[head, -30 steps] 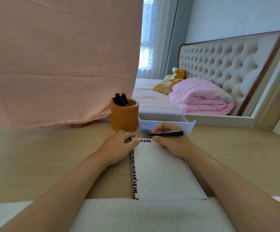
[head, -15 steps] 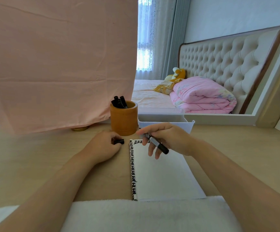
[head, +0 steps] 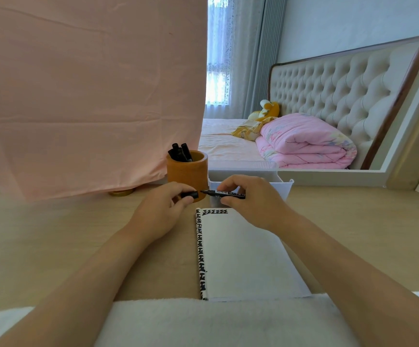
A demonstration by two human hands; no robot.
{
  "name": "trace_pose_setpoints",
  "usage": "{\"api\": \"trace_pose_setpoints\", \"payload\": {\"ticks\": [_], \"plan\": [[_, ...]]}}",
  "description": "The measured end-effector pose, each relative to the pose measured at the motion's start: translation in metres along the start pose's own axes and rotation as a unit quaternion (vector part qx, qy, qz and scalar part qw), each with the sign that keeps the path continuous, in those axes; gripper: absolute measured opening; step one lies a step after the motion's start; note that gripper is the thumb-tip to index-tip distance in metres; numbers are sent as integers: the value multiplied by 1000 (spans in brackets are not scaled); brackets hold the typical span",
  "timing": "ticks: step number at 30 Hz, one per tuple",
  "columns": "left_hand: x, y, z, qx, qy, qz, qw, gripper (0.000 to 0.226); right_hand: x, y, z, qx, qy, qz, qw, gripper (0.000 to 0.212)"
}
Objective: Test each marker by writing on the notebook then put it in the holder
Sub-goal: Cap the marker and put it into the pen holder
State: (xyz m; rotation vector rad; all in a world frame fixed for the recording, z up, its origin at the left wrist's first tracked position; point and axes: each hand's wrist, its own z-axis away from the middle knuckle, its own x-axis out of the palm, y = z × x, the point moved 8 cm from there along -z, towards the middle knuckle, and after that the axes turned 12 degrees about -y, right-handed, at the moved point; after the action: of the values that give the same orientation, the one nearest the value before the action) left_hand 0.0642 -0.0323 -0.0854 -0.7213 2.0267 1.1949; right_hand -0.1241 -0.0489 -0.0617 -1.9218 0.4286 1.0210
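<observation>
The right hand (head: 253, 204) has swung the slim black marker (head: 228, 194) level, pinching its barrel, with the tip just short of the black cap (head: 191, 195) pinched by the left hand (head: 161, 211). The marker's white label print is too blurred to read. Both are held above the top edge of the open white notebook (head: 243, 254), near the brown cylindrical holder (head: 186, 171).

One wide-angle camera, worn on the person's head, gave the only view. It faced forward and slightly down across the desk (head: 53, 234). The forearms entered at seven and five o'clock. The left hand (head: 163, 209) and right hand (head: 253, 201) met just above centre, near enough that the cap (head: 191, 195) and the label print on the marker (head: 228, 194) showed plainly. The notebook (head: 243, 256) lay at six o'clock of the hands, and the holder (head: 187, 171) at eleven. The pink cloth (head: 90, 96) filled ten o'clock. The bed (head: 228, 144) sat well back at two.
</observation>
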Motion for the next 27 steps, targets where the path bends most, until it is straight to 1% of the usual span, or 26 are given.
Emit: {"api": "trace_pose_setpoints", "payload": {"ticks": [4, 8, 12, 16, 19, 23, 27], "plan": [[2, 6, 0, 19, -3, 3, 1000, 21, -1, 0, 1, 2, -2, 20, 1000, 11], [5, 10, -1, 19, -11, -3, 1000, 22, 1, -2, 1, -4, -11, 26, 1000, 11], [8, 17, -1, 31, -26, 1, 999, 20, 4, -8, 1, -35, -26, 22, 999, 12], [12, 26, -4, 42, -73, -35, 996, 18, 5, -9, 2, -50, -23, 18, 998, 22], [11, 33, -7, 50, -99, -50, 993, 15, 4, -8, 2, -70, -5, 25, 997, 13], [3, 41, -8, 83, -84, -53, 992, 15, 3, -11, 3, -96, 14, 36, 995, 10], [-2, 48, -9, 102, -60, -69, 991, 17, 1, -10, 2, -86, 24, 33, 995, 10]]}}
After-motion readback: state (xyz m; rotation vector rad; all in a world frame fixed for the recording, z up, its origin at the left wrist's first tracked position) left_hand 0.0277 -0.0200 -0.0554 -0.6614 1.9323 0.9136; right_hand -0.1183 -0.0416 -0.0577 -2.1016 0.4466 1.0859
